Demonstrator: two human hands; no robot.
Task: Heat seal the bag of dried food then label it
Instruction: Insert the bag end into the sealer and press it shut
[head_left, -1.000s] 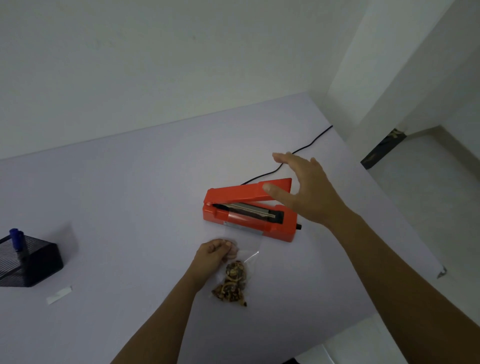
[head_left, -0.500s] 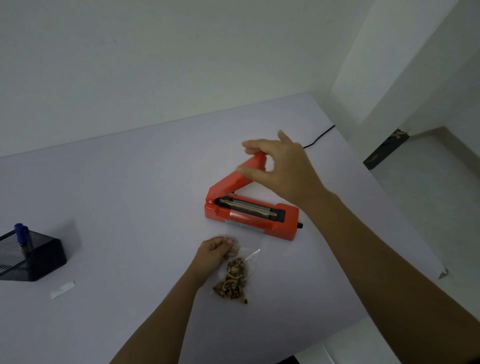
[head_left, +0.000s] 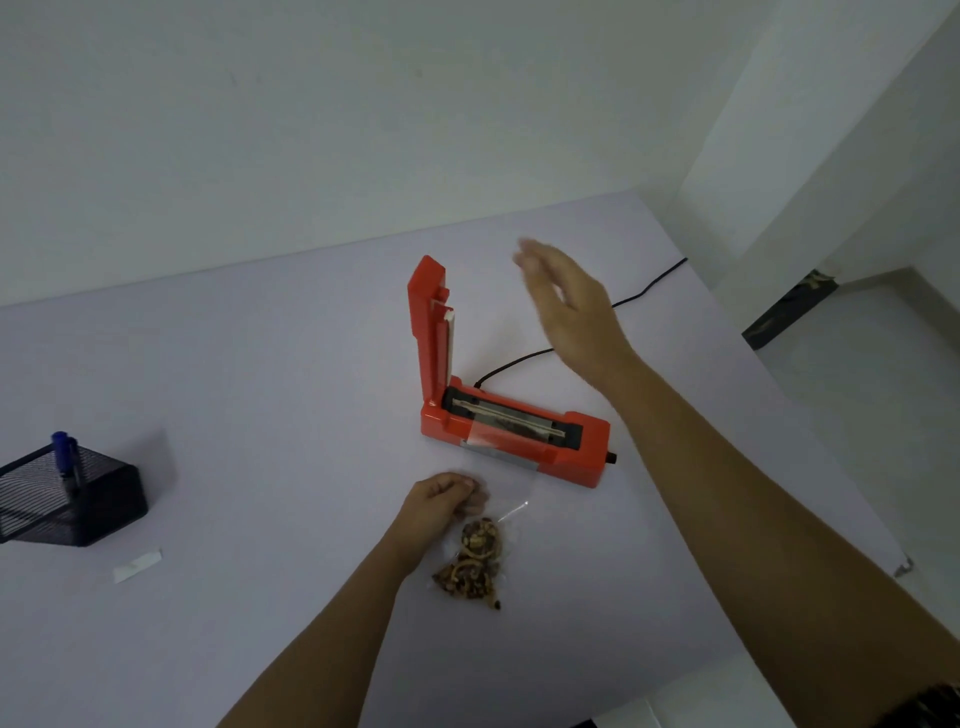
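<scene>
Left hand (head_left: 439, 501) pinches the bag of dried food (head_left: 475, 564), its mouth across the open heat sealer (head_left: 511, 434); right hand (head_left: 569, 306) hovers empty, fingers spread. Flatten film before pressing.

Plain room: bare white walls (head_left: 311, 130), white table (head_left: 208, 364).

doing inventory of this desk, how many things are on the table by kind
Heat sealer, lid raised: 1
Bag of dried food, left hand gripping it: 1
Black mesh holder: 1
Blue marker in the holder: 1
White label strip: 1
Total: 5
</scene>
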